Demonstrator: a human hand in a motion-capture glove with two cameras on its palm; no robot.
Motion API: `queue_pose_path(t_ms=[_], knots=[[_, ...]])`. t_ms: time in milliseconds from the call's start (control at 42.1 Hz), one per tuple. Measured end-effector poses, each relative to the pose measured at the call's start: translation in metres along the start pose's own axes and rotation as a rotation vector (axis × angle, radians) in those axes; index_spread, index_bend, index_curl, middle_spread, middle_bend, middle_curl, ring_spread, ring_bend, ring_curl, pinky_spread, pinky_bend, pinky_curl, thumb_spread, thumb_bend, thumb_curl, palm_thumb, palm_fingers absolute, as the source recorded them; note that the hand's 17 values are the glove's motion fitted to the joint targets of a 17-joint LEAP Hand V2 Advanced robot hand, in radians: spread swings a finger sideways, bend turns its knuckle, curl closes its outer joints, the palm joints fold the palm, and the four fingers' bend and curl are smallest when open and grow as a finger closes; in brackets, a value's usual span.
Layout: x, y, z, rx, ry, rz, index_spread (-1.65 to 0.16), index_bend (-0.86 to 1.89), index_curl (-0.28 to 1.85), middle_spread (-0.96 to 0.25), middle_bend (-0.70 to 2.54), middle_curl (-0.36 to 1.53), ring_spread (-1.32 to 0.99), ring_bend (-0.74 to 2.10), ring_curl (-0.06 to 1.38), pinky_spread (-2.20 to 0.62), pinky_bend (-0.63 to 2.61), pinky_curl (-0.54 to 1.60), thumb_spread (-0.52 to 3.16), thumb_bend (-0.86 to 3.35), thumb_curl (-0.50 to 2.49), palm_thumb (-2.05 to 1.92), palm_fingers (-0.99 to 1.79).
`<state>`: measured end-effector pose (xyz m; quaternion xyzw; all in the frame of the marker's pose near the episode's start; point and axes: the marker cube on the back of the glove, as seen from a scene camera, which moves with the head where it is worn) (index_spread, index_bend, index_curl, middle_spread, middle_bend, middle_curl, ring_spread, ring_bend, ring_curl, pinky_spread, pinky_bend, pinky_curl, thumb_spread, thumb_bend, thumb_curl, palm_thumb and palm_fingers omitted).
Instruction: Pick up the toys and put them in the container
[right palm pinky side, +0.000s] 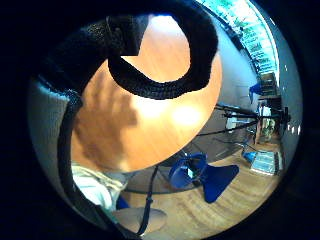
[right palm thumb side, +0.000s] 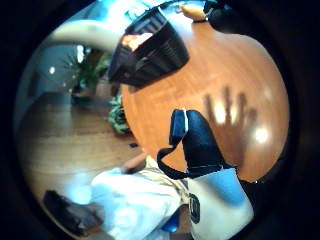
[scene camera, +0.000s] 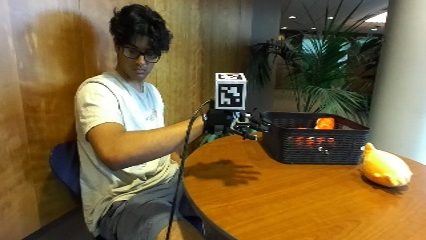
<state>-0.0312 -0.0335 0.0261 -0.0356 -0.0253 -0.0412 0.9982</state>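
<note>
The gloved right hand (scene camera: 229, 124) hovers with fingers (scene camera: 251, 131) spread, holding nothing. The yellow toy (scene camera: 385, 169) on the table (scene camera: 293, 200), well beyond the fingertips past the black basket (scene camera: 313, 144), looks soft and light; grasp its rounded body.

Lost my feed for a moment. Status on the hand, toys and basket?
Right hand open, holding nothing, raised over the table beside the black basket. Orange toy in basket. Yellow toy on the table, past the basket. Nothing in the way.

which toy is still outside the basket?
The yellow-orange plush toy lying on the wooden table, beside the black basket. The other, an orange toy, already sits inside the basket.
</note>
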Motion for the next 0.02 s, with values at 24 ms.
queue_pose_path(t_ms=[24], knots=[[-0.0001,0.0002,0.0001,0.0,0.001,-0.001,-0.34,0.25,0.48,0.01,0.15,0.24,0.04,0.18,0.33,0.03,0.99,0.33,1.4,-0.01,0.37,0.2,-0.04]])
